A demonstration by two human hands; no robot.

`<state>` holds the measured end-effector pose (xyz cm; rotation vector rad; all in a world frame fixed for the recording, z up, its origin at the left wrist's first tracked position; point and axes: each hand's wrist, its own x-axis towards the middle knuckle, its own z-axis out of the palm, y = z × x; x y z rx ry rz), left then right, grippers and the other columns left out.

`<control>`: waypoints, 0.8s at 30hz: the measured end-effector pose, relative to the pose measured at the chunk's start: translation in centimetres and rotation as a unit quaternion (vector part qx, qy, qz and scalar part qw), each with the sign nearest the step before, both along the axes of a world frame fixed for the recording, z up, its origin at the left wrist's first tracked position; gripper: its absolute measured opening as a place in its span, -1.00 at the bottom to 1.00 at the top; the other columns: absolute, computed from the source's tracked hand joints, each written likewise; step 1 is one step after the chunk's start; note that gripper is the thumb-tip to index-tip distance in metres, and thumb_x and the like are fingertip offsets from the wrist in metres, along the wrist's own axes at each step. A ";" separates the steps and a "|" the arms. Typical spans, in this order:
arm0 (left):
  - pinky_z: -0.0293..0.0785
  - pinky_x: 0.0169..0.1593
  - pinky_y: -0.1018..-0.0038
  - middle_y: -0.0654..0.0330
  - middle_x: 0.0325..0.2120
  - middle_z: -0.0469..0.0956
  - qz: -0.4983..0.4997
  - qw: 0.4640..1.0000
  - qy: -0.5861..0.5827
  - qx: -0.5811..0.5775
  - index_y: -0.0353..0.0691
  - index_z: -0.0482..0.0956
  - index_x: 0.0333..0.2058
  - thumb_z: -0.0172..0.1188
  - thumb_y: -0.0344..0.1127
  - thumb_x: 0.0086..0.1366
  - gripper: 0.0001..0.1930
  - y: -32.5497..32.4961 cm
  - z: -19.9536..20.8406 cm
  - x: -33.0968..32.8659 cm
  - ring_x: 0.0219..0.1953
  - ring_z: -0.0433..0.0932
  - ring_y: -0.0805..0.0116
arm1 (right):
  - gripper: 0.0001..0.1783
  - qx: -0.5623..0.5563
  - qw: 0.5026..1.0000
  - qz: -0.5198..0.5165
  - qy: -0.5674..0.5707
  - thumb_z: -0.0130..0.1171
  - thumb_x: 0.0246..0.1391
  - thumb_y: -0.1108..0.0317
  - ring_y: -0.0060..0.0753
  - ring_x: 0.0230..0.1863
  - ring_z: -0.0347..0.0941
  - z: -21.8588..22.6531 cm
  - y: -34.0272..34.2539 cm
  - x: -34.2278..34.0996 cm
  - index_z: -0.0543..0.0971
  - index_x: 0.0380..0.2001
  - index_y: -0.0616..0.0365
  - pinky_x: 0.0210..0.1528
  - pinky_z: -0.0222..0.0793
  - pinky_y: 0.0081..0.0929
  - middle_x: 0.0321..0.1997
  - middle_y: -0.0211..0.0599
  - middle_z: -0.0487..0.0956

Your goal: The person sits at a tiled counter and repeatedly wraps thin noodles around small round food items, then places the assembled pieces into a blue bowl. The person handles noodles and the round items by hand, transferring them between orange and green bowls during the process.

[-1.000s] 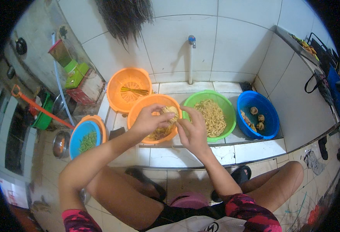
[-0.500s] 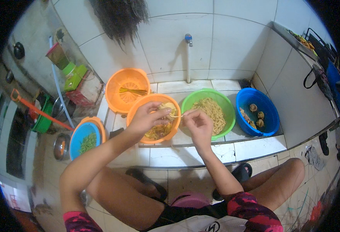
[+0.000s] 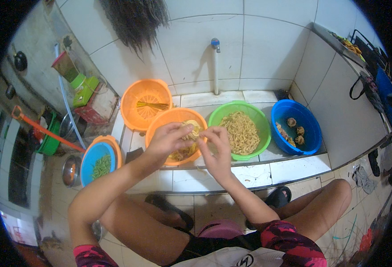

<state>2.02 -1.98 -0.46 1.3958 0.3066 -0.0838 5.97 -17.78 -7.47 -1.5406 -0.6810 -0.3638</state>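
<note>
My left hand (image 3: 165,139) holds a pale yellow rounded bundle (image 3: 191,127) between thumb and fingers. Bent inward, my right hand (image 3: 217,153) has its fingertips pinched at the bundle's right side, on what looks like a noodle-like strand, mostly hidden there. Both hands hover over an orange basin (image 3: 171,115) with yellowish pieces (image 3: 182,153) inside. Just right of it, a green basin (image 3: 266,138) holds a heap of noodle-like strands (image 3: 241,133). Farther right stands a blue basin (image 3: 311,127) with several small wound balls (image 3: 291,122) in it.
Behind at left, an orange strainer basket (image 3: 131,104) contains thin sticks (image 3: 153,105). A light-blue bowl (image 3: 87,164) of green cut vegetables (image 3: 102,165) stands lower left, near a metal bowl (image 3: 70,178). A tap (image 3: 215,44) rises at the tiled wall. The tiled ledge (image 3: 249,175) edges toward my feet.
My right hand has moved left, up against the bundle; the strand stretched between the hands before no longer shows. My left hand still holds the bundle over the orange basin.
</note>
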 end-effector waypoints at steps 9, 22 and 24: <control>0.52 0.03 0.44 0.07 -0.13 0.54 -0.026 0.999 0.018 0.026 -0.47 0.45 -0.04 0.15 -0.21 0.35 -0.61 0.6 -0.3 -0.5 -0.05 0.55 0.36 | -0.83 0.009 0.985 0.159 0.072 0.32 -0.04 0.41 -0.15 0.21 0.25 -1.2 -0.6 2.0 0.60 -0.34 0.19 0.27 0.11 -0.27 0.08 -0.14 0.36; 0.58 -0.10 0.52 0.09 -0.18 0.54 0.009 0.997 0.018 0.071 -0.45 0.48 -0.08 0.22 -0.23 0.31 -0.63 1.0 -0.8 0.4 -0.16 0.59 0.37 | -0.80 -0.126 0.990 0.050 -0.045 0.32 -0.03 0.36 0.02 0.27 0.23 0.4 -0.6 0.7 0.61 -0.32 0.20 0.32 0.04 -0.14 0.20 -0.04 0.37; 0.57 -0.07 0.49 0.07 -0.14 0.54 -0.014 0.996 0.036 0.081 -0.44 0.47 -0.05 0.19 -0.22 0.33 -0.62 1.1 -0.7 0.4 -0.13 0.58 0.36 | -0.80 -0.064 0.989 0.125 0.042 0.32 -0.03 0.36 -0.06 0.27 0.24 0.2 -0.6 1.1 0.61 -0.32 0.20 0.32 0.05 -0.17 0.20 -0.08 0.38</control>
